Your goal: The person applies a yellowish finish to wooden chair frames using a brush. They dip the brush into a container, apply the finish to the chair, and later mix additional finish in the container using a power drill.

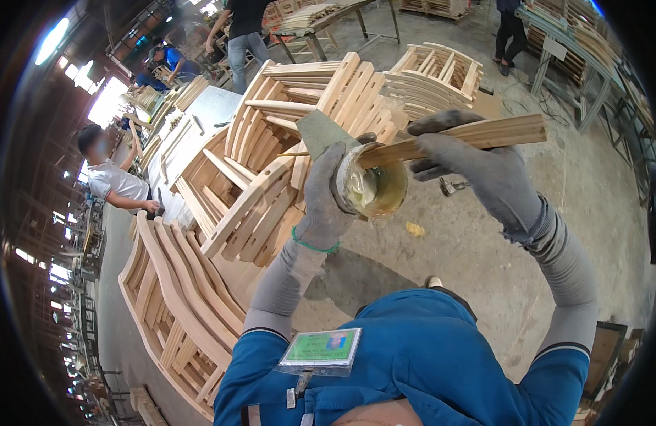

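My left hand [322,195], in a grey glove, is closed round a round cup [392,197] tilted so its mouth faces me. A pale, glossy, glue-like substance coats the inside. My right hand [487,174], gloved too, grips a flat wooden strip [509,132] between thumb and fingers. The strip's left end reaches into the cup's mouth, and its tip is hidden there. Just beyond my left fingers a grey flat sheet [319,133] sticks out, with a thin yellowish stick [292,154] beside it; what supports these two cannot be seen.
Stacked curved wooden frames [271,106] stand ahead and to the left, with another stack [179,284] nearer me. A further stack [438,71] is beyond my hands. A person in a white shirt [122,174] works at a table on the left. A metal-legged bench [576,53] stands far right.
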Tool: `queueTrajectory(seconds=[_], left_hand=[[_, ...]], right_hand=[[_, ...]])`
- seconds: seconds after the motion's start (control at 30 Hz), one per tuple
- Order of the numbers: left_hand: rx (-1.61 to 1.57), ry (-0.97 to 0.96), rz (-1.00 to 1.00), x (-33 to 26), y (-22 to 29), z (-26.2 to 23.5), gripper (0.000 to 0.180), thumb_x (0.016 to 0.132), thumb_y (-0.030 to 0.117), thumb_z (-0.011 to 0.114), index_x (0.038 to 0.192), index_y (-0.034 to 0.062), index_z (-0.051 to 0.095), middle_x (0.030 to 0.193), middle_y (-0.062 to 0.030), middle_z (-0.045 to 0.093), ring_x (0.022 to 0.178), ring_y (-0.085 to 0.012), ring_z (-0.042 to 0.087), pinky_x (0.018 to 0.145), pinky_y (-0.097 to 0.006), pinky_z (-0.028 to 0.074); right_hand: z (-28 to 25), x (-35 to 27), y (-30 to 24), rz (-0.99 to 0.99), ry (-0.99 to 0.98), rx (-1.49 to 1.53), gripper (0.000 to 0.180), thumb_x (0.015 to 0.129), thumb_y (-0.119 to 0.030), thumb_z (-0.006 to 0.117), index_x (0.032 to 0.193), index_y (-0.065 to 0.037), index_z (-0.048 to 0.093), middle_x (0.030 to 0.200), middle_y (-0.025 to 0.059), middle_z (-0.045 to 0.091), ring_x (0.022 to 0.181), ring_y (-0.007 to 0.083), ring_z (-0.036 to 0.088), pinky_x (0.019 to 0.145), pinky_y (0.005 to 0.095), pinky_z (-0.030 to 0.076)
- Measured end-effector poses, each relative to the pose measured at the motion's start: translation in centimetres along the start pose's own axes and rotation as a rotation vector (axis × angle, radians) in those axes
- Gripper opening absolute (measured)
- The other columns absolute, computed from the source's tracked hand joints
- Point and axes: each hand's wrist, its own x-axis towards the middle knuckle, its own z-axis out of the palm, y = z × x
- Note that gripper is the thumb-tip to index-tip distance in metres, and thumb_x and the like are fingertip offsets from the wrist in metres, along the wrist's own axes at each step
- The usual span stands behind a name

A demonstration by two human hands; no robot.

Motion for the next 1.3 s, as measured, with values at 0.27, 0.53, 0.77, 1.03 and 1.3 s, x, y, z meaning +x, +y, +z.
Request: queueTrajectory(seconds=[0.27,0.53,0.77,1.03,1.3], left_hand=[[-0.314,-0.173,-0.463,-0.8,-3.6,-0.9,0.05,0.09,0.033,0.048,0.124,-0.0044,0.045,0.111,-0.0212,0.057,0.102,-0.0257,0.058,0.089,-0.034,0.048],[-0.198,-0.17,-0.03,-1.3,-3.5,-2.4,0.051,0.078,0.018,0.068,0.121,0.0025,0.047,0.117,-0.0165,0.054,0.107,-0.0253,0.055,0.089,-0.035,0.048],[-0.741,-0.315,-0.352,2.1,-0.2,-2.6,0.053,0.079,0.022,0.067,0.123,0.0003,0.046,0.112,-0.0163,0.057,0.103,-0.0236,0.057,0.088,-0.034,0.048],[-0.963,-0.049,-0.726,3.2,0.3,-1.6,0.057,0.088,0.034,0.043,0.123,-0.0114,0.044,0.115,-0.0212,0.057,0.104,-0.0247,0.058,0.093,-0.033,0.046],[-0.913,0.011,-0.527,3.2,1.1,-1.7,0.061,0.085,0.038,0.045,0.124,-0.0098,0.043,0.116,-0.0212,0.055,0.108,-0.0265,0.055,0.094,-0.034,0.046]], right_hand=[[4.5,-2.3,-2.2,-0.643,-0.661,-1.217,0.013,0.081,-0.017,0.055,0.086,-0.006,0.061,0.074,0.0084,0.057,0.064,0.0205,0.061,0.052,0.0285,0.051],[1.2,-1.4,-3.0,-0.774,-0.717,-1.156,0.019,0.077,-0.017,0.059,0.093,-0.007,0.056,0.085,0.0084,0.055,0.062,0.0187,0.06,0.042,0.0287,0.047],[2.2,-2.9,-3.2,-0.631,-0.819,-1.252,0.02,0.081,-0.019,0.061,0.098,-0.008,0.06,0.086,0.0107,0.059,0.066,0.0201,0.061,0.045,0.0281,0.049],[1.9,-2.5,-2.0,-0.738,-0.666,-1.146,0.032,0.079,-0.013,0.06,0.111,-0.014,0.053,0.103,0.0129,0.061,0.074,0.0228,0.064,0.051,0.0294,0.052],[1.5,-1.6,-1.8,-0.989,-0.434,-1.145,0.033,0.08,-0.014,0.058,0.112,-0.012,0.058,0.097,0.0091,0.064,0.068,0.0173,0.064,0.045,0.0239,0.048]])
